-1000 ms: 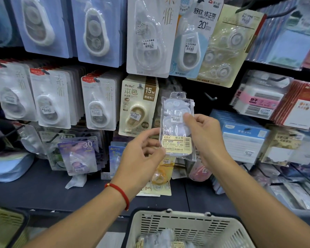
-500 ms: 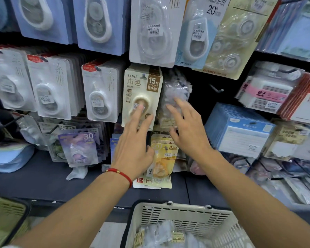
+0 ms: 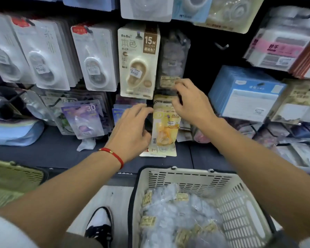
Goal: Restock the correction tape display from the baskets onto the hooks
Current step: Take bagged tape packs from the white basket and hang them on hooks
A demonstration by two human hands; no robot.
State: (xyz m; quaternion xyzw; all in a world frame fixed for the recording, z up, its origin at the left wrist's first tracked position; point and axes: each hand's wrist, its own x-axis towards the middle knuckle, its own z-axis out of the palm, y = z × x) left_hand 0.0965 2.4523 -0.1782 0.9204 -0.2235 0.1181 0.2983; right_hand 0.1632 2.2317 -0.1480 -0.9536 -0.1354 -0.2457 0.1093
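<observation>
Correction tape packs (image 3: 177,217) in clear bags with yellow labels lay heaped in the white basket (image 3: 240,197) nearest the camera, at the front edge of the shelf. A green basket (image 3: 16,174) sat to its left, and a black-and-white shoe (image 3: 100,224) stood on the floor between them.

Beyond the basket, both hands reached over the dark shelf (image 3: 43,149) to the display. The left hand (image 3: 131,131), with a red bracelet (image 3: 113,154) at the wrist, had its fingers loosely curled beside the yellow pack (image 3: 166,129) on a lower hook; whether that grip held the pack could not be told. The right hand (image 3: 191,102) was just above and to the right, its fingers bent, fingertips at the label of a clear bagged pack (image 3: 172,59) hanging on an upper hook; its grip could not be told either, as the frame was blurred.

Left of that bag hung a beige 15M pack (image 3: 138,61), then rows of white packs (image 3: 95,58). A purple pack (image 3: 84,119) hung lower left. Blue boxes (image 3: 247,93) stood at the right.
</observation>
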